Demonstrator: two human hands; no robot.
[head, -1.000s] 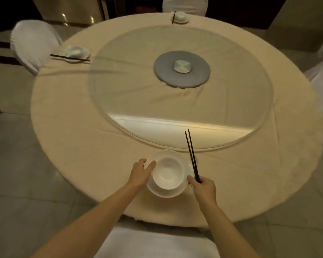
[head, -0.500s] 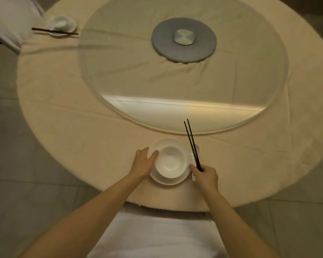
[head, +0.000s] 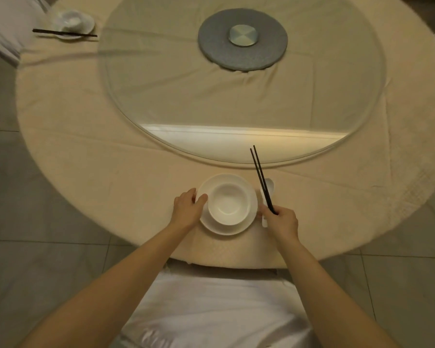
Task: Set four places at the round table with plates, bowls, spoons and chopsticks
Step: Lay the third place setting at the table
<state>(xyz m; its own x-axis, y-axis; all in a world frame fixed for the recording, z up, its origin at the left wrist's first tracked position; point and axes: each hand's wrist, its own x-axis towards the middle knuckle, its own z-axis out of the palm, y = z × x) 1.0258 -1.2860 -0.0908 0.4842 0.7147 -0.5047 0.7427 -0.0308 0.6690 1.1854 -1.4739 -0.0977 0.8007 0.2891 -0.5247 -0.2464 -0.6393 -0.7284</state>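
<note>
A white bowl (head: 228,205) sits in a white plate (head: 211,223) on the near part of the round table (head: 111,177). My left hand (head: 187,210) holds the plate's left rim, thumb on top. My right hand (head: 281,221) pinches the near ends of two black chopsticks (head: 260,174), which point away over the cloth. A white spoon (head: 268,187) lies just right of the plate, under the chopsticks and partly hidden by my right hand.
A glass turntable (head: 161,96) with a grey hub (head: 242,40) fills the table's middle. At the far left lies another setting (head: 73,22) with chopsticks (head: 64,33). A white-covered chair (head: 216,310) stands below me, another chair (head: 8,26) at the far left.
The view has tilted down and closer, so the far setting dropped out of sight. Both hands stay at the plate and chopsticks, which have barely shifted.
</note>
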